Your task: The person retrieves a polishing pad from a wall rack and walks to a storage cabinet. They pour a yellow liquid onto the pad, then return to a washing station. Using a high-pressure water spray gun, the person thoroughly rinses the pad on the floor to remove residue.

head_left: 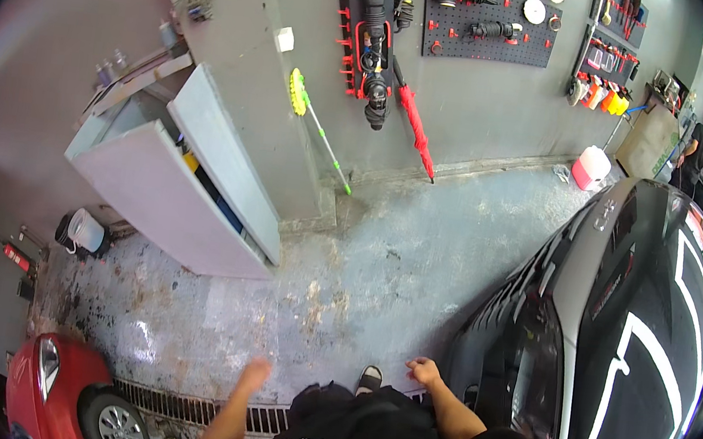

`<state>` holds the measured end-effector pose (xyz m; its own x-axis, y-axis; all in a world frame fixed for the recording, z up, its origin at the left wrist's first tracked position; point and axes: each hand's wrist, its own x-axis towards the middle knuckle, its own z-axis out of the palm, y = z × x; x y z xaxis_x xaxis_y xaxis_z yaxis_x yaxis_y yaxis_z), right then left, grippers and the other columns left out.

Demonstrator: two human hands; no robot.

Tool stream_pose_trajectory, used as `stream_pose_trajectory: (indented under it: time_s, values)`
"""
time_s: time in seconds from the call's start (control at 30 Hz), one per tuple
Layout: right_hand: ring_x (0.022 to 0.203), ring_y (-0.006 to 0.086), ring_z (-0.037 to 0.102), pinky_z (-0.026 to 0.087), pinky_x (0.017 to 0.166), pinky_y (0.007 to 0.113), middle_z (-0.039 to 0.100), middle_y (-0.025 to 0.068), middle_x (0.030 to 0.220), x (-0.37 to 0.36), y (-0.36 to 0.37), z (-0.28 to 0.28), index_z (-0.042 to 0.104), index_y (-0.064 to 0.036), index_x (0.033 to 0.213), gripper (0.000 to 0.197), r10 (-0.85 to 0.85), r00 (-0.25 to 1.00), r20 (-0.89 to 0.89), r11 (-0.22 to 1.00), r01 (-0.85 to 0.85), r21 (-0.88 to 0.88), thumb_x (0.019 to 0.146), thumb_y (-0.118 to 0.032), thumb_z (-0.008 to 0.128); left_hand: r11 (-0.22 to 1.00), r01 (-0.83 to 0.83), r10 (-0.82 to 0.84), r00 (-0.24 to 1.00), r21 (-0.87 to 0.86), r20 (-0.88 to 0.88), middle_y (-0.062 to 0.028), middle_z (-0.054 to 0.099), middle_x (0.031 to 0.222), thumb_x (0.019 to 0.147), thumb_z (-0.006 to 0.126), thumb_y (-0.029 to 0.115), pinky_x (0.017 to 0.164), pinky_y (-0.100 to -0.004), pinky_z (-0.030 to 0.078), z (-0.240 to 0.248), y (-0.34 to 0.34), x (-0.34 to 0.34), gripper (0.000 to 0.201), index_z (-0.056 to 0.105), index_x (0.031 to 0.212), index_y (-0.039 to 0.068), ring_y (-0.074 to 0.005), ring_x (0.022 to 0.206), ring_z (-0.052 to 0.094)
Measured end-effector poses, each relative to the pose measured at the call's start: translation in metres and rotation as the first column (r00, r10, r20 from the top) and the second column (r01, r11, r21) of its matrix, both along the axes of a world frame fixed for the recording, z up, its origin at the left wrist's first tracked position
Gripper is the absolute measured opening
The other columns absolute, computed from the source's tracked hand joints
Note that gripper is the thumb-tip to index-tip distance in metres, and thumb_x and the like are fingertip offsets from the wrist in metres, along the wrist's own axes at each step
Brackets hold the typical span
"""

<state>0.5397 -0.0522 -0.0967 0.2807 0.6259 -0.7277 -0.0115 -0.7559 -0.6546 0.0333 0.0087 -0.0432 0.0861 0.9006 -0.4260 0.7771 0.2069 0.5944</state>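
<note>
My left hand [257, 373] hangs over the grey floor [343, 297], blurred, so its fingers do not show clearly. Nothing can be made out in it. Held low in front of my body, my right hand [422, 370] has loosely bent fingers, partly apart, with nothing visible between them. It is nearest to the dark car [557, 356] on my right, but apart from it. Ahead on the left stands a light grey metal cabinet [172, 199] with its doors ajar; some yellow and blue contents show through the gap.
A floor drain grate [174, 405] runs near my feet, beside a red car [60, 381]. A green-handled mop [322, 134] and a red umbrella [417, 127] lean on the wall beneath tool pegboards [484, 48]. Far right are a pink-and-white jug [591, 167] and another person [695, 155].
</note>
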Motion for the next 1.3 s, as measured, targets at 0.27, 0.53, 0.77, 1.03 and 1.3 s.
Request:
stream_pose_trajectory:
  time_s: [0.27,0.53,0.77,1.03,1.3]
  values:
    - [0.077,0.0217,0.069,0.053,0.068,0.034,0.071,0.0143,0.097,0.097,0.222,0.017,0.059,0.0018,0.129,0.057,-0.007,0.999,0.035,0.995,0.003,0.095,0.086,-0.031,0.075,0.839,0.110,-0.095,0.994,-0.533,0.055,-0.0153,0.069,0.087,0.093,0.054,0.026,0.070,-0.0467,0.049,-0.044,0.116,0.118,0.027,0.069,0.086,0.004,-0.0306,0.080,0.064]
    - [0.079,0.0218,0.069,0.049,0.058,0.030,0.071,0.0157,0.106,0.197,0.485,0.058,0.027,-0.0009,0.153,0.089,-0.231,0.973,0.015,0.923,0.214,0.321,0.085,-0.028,0.077,0.728,0.650,-0.683,0.665,-0.218,-0.302,-0.0229,0.069,0.088,0.091,0.053,0.027,0.073,-0.0553,0.049,-0.071,0.428,0.141,0.031,0.068,0.083,0.001,-0.0415,0.083,0.065]
    - [0.109,0.0245,0.059,0.048,0.098,0.038,0.061,0.0148,0.120,0.312,0.808,0.289,0.021,-0.0018,0.156,0.105,-0.251,0.968,-0.004,0.502,0.134,0.855,0.079,-0.038,0.084,0.911,-0.351,0.180,0.811,0.217,0.557,-0.0025,0.063,0.078,0.093,0.057,0.015,0.068,-0.0284,0.048,0.106,0.723,0.292,0.022,0.068,0.105,0.001,-0.0118,0.071,0.057]
    - [0.127,0.0361,0.052,0.043,0.107,0.044,0.050,0.0243,0.138,0.405,1.070,0.486,0.024,-0.0031,0.155,0.117,-0.473,0.825,0.310,0.207,-0.238,0.949,0.066,-0.043,0.090,0.900,0.321,-0.219,0.918,0.296,-0.330,-0.0212,0.069,0.099,0.096,0.049,0.023,0.086,-0.0501,0.049,-0.023,0.694,0.346,0.029,0.068,0.097,0.002,-0.0393,0.096,0.064]
    - [0.117,0.0292,0.063,0.047,0.103,0.038,0.064,0.0213,0.126,0.420,1.131,0.497,0.038,-0.0004,0.147,0.106,-0.322,0.907,0.272,0.170,-0.228,0.959,0.063,-0.037,0.092,0.931,0.065,-0.012,0.989,-0.359,0.147,-0.0119,0.065,0.107,0.096,0.054,0.037,0.088,-0.0430,0.048,0.024,0.567,0.445,0.041,0.054,0.130,0.013,-0.0303,0.098,0.064]
